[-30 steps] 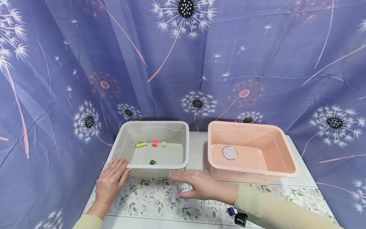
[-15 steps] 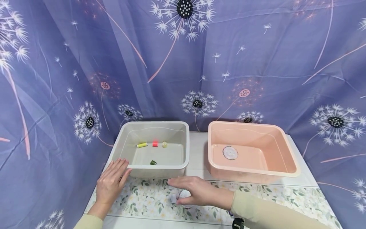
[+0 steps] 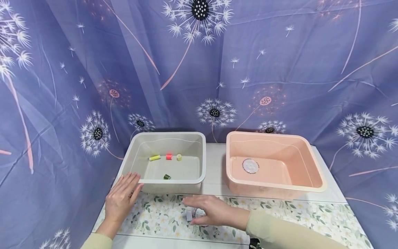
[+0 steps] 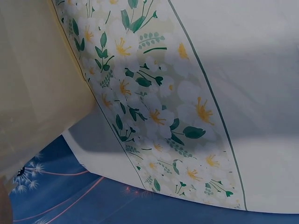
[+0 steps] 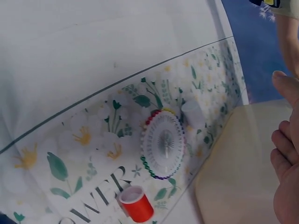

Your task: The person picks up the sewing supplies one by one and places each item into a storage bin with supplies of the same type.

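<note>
My left hand (image 3: 120, 199) rests with straight fingers on the near left corner of the grey bin (image 3: 174, 181). Over the floral strip, my right hand (image 3: 211, 210) hovers with fingers and thumb apart, holding nothing. Partly covered by it is a round pin wheel (image 3: 199, 213) with coloured pinheads, shown whole in the right wrist view (image 5: 163, 144). Beside the wheel stands a white thread spool (image 3: 189, 216). A red thread spool (image 5: 136, 205) shows in the right wrist view; the right arm hides it from the head view.
Inside the grey bin lie a yellow spool (image 3: 154, 157), a pink-red spool (image 3: 169, 156), a pale yellow spool (image 3: 179, 157) and a dark green spool (image 3: 167, 176). The pink bin (image 3: 276, 186) at right holds another pin wheel (image 3: 250, 166). A patterned curtain (image 3: 199, 69) hangs behind.
My right hand and forearm have shifted slightly left. A purple spool seen below the forearm earlier is now hidden. My left hand has stayed on the grey bin.
</note>
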`<state>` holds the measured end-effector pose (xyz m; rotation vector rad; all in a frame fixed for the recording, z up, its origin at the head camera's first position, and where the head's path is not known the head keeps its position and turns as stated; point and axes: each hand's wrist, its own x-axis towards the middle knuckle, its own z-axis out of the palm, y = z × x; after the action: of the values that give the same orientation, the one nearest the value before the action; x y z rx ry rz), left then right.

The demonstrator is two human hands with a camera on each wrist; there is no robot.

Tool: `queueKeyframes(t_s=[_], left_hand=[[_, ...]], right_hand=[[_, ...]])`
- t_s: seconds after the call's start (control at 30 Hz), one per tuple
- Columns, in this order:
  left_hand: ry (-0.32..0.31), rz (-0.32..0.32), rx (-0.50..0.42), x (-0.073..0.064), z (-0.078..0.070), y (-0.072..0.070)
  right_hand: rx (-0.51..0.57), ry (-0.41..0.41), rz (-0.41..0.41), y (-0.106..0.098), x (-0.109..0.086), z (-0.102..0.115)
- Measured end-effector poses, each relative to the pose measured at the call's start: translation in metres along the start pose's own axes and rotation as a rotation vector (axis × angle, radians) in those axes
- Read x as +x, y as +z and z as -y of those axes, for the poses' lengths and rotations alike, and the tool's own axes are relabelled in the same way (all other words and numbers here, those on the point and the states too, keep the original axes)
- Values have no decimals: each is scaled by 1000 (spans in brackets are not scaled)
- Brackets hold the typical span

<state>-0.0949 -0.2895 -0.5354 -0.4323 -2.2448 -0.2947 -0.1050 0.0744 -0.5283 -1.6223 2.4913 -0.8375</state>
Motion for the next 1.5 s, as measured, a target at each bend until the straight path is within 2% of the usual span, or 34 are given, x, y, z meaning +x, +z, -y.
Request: queueKeyframes(t_s=[0.2, 0.6, 1.07, 1.37, 1.5], left_hand=[[2, -9, 0, 0, 0, 0], [-3, 6, 0, -1, 1, 0], [-9, 25, 21, -1, 2, 0], [6, -4, 21, 1, 1, 1], [12, -11, 12, 1, 1, 1]], right_hand=[[31, 66, 26, 8, 0, -4], [53, 111, 42, 20, 2, -12], [31, 128, 44, 35, 1, -21], [38, 113, 52, 49, 2, -28], [45, 131, 60, 54, 3, -31]])
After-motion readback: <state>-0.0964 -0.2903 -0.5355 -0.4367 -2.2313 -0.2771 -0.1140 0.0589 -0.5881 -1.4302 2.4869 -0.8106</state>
